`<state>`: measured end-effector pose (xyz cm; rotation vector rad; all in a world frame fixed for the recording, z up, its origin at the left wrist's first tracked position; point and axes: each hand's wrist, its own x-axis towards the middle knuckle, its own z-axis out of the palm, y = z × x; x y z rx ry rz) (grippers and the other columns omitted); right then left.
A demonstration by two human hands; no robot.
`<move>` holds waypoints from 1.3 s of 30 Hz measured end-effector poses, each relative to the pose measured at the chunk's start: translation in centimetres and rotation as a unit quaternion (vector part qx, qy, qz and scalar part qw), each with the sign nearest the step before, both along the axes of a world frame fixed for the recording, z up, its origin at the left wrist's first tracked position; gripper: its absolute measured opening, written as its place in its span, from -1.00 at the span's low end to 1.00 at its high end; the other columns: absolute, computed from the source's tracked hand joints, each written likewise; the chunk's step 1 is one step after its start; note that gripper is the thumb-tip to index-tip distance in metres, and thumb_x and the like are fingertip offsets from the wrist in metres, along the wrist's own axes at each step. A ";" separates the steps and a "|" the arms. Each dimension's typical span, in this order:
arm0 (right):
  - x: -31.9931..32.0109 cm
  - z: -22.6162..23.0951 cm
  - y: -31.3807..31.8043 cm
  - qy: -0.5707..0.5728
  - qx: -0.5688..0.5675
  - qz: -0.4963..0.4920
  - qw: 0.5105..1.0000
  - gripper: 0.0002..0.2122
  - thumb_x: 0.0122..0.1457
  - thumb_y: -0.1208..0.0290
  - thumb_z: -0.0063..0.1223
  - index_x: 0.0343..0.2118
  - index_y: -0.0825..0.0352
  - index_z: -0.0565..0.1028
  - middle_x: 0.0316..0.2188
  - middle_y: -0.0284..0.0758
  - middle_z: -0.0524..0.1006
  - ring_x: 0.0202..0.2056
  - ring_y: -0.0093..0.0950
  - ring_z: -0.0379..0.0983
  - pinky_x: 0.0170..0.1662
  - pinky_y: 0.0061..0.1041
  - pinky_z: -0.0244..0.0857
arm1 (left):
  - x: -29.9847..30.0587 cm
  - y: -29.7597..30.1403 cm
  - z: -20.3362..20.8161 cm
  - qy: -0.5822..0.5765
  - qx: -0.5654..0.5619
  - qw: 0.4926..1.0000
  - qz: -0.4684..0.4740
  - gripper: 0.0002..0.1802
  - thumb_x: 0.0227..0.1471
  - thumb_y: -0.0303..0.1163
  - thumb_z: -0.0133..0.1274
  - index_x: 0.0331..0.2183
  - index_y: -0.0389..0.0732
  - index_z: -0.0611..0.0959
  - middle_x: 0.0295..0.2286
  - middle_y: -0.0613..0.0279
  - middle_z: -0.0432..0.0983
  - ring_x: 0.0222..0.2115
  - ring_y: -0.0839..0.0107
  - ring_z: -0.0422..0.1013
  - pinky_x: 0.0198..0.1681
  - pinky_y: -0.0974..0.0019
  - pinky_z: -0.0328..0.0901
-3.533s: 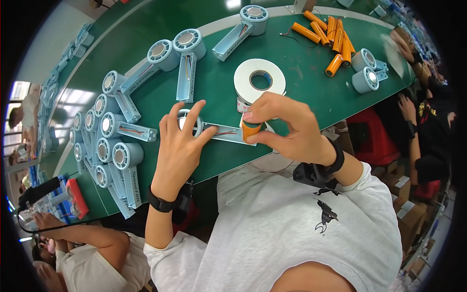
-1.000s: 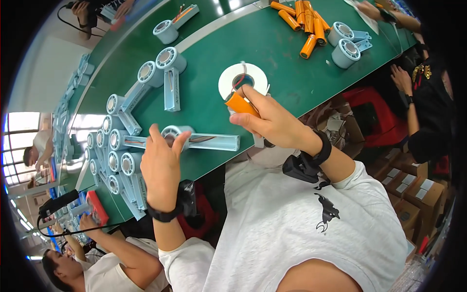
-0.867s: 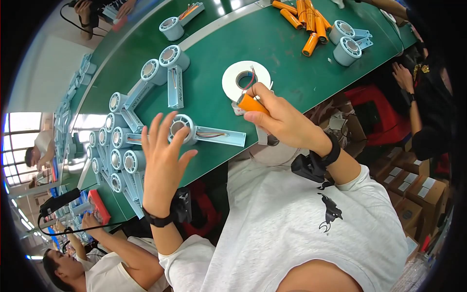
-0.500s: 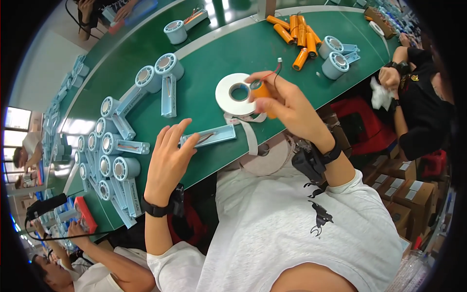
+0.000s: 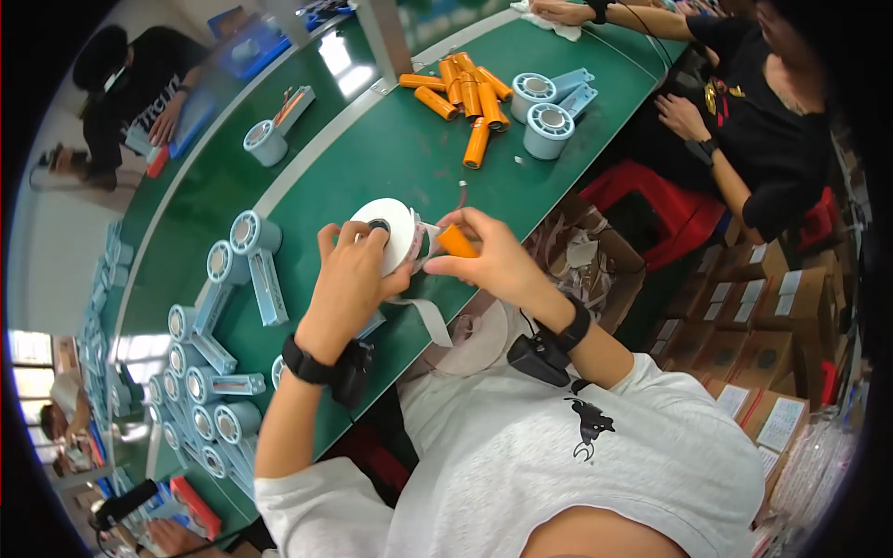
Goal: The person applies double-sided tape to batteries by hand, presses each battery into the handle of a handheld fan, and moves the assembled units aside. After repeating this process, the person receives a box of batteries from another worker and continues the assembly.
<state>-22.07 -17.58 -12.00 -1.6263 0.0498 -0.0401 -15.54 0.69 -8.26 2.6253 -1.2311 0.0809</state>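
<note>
Your left hand (image 5: 349,279) lies curled over the white tape roll (image 5: 391,232) on the green counter (image 5: 372,149), fingers pressing its face. Your right hand (image 5: 493,260) pinches an orange cylinder (image 5: 457,242) just beside the roll. More orange cylinders (image 5: 465,93) lie well apart, near pale blue holders (image 5: 544,102).
</note>
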 end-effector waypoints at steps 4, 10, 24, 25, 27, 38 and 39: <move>1.0 0.6 1.0 -0.052 0.159 -0.037 0.985 -0.67 -0.07 0.51 0.19 -0.24 0.39 0.31 -0.48 -0.40 0.41 -0.55 -0.69 0.31 -0.54 -0.71 0.19 | -1.6 -0.3 1.0 -0.018 -0.062 0.997 0.046 -0.44 -0.24 -0.37 0.18 -0.15 -0.35 0.40 -0.32 0.02 0.44 -0.19 0.20 0.28 -0.06 0.12 0.02; -0.5 2.7 -1.9 -0.090 -0.031 0.171 0.981 -0.77 -0.02 0.48 0.14 -0.32 0.39 0.36 -0.50 -0.38 0.42 -0.47 -0.64 0.35 -0.46 -0.67 0.23 | -0.7 2.5 2.1 -0.093 -0.162 0.958 0.218 -0.40 -0.25 -0.46 0.18 -0.09 -0.33 0.37 -0.30 0.02 0.45 -0.24 0.19 0.31 -0.01 0.14 -0.03; 6.9 8.0 0.5 -0.108 0.015 0.219 0.970 -0.76 0.12 0.48 -0.04 -0.19 0.53 0.39 -0.32 -0.24 0.49 -0.32 -0.59 0.42 -0.27 -0.64 0.31 | -3.0 1.9 1.5 -0.189 -0.110 0.969 0.114 -0.44 -0.33 -0.54 0.21 -0.16 -0.34 0.43 -0.31 0.07 0.45 -0.15 0.26 0.33 -0.05 0.13 -0.04; 7.3 7.2 1.3 -0.115 0.053 0.202 0.971 -0.76 0.11 0.49 -0.03 -0.20 0.53 0.39 -0.30 -0.23 0.49 -0.29 -0.57 0.43 -0.25 -0.61 0.33 | -3.1 1.7 1.5 -0.189 -0.109 0.969 0.114 -0.44 -0.33 -0.54 0.21 -0.16 -0.34 0.43 -0.31 0.07 0.45 -0.15 0.26 0.33 -0.05 0.13 -0.04; 7.8 5.9 2.6 -0.127 0.129 0.169 0.969 -0.76 0.10 0.50 -0.02 -0.20 0.53 0.39 -0.27 -0.20 0.49 -0.24 -0.52 0.44 -0.22 -0.55 0.35 | -3.0 1.5 1.4 -0.198 -0.113 0.965 0.126 -0.44 -0.33 -0.53 0.21 -0.17 -0.34 0.43 -0.31 0.07 0.45 -0.16 0.27 0.33 -0.08 0.14 -0.04; 9.6 4.8 3.7 -0.020 0.492 -0.053 0.869 -0.79 0.06 0.53 0.03 -0.25 0.50 0.39 -0.25 -0.15 0.47 -0.22 -0.39 0.44 -0.11 -0.43 0.32 | -3.3 -0.7 1.0 -0.175 -0.071 0.969 0.160 -0.47 -0.29 -0.47 0.20 -0.18 -0.34 0.43 -0.37 0.11 0.43 -0.21 0.25 0.32 -0.12 0.17 -0.03; 10.4 4.4 3.5 0.001 0.507 -0.072 0.859 -0.79 0.06 0.53 0.02 -0.25 0.50 0.39 -0.24 -0.14 0.46 -0.21 -0.38 0.44 -0.09 -0.41 0.30 | -3.5 -0.8 1.0 -0.155 -0.049 0.976 0.147 -0.48 -0.27 -0.46 0.19 -0.18 -0.34 0.43 -0.37 0.10 0.43 -0.21 0.24 0.32 -0.12 0.16 -0.02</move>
